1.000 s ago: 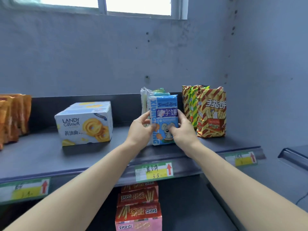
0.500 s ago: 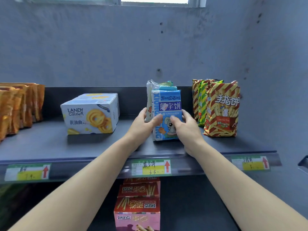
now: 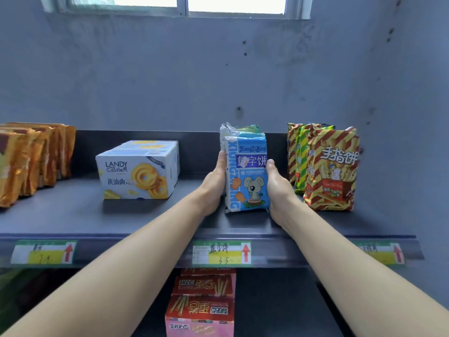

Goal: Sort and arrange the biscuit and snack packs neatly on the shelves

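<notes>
While the left hand (image 3: 215, 183) lies flat, fingers (image 3: 221, 161) straight, against the left side of the blue biscuit pack (image 3: 251, 181), the right hand (image 3: 278, 188) presses its right side, its own fingers hidden, so their curl cannot be told. The pack stands upright on the shelf (image 3: 145, 217), a white pack (image 3: 224, 132) close behind at 12 o'clock and striped snack packs (image 3: 332, 171) just beside the right hand at 3. A cookie box (image 3: 136, 171) and orange packs (image 3: 29, 161) sit at 9, red boxes (image 3: 201, 310) at 6.

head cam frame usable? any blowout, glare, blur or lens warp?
Head view: window blown out white; shelf edge bows from the wide-angle lens; blue pack print sharp; left price tag soft; mild sheen on orange foil packs.
</notes>
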Demonstrator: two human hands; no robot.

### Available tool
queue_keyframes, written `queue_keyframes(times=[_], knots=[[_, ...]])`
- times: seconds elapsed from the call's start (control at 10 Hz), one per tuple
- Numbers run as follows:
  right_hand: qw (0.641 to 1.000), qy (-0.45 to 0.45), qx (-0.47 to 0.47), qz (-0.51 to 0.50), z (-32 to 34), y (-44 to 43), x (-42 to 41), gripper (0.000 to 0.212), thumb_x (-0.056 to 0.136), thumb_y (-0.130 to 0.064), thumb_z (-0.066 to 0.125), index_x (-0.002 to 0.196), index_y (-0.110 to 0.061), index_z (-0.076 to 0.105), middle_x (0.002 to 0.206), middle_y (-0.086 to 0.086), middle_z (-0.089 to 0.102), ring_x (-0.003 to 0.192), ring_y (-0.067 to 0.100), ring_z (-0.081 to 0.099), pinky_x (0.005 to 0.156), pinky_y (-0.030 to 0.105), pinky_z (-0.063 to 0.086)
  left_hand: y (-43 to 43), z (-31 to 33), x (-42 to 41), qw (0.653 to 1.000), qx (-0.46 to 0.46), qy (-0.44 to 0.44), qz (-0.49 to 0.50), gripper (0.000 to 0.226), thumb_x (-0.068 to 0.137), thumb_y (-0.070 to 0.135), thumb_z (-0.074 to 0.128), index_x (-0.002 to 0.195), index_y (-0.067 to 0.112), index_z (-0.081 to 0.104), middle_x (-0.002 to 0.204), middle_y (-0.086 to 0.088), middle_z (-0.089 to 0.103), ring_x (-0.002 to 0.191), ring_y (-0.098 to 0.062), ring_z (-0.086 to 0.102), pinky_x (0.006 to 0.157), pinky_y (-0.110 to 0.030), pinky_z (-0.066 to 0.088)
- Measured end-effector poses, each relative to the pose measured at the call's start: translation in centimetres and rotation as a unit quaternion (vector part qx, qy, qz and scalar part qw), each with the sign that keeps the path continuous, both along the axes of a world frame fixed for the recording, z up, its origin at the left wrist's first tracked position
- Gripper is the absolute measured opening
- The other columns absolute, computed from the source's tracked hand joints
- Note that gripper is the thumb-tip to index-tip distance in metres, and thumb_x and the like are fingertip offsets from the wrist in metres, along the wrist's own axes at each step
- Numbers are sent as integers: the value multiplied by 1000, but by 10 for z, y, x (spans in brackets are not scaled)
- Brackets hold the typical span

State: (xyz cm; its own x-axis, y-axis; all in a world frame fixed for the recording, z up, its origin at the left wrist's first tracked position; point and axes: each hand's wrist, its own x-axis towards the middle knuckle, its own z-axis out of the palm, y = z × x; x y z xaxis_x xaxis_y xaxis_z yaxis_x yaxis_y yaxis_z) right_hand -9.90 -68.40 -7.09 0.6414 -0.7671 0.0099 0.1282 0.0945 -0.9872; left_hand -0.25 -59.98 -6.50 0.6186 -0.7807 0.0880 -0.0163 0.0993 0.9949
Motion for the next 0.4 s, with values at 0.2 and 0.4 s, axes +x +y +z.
queue_keyframes(times=[0.2,0.4], knots=[[1000,-1,-13,18,0,2,-3,46,99,-51,30,118,-21,59,119,5,64,115,24,59,104,43,44,-2,-4,7,1000,-19,11,-14,52,93,60,26,96,26,65,111,-9,69,106,-26,64,98,-42,48],[989,-24,-131,-66,-4,1,3,39,99,-50,28,106,-22,55,114,3,65,106,21,62,94,42,52,0,-4,8,985,-55,-91,139,45,99,47,30,86,16,60,90,0,66,87,-16,61,76,-30,49]])
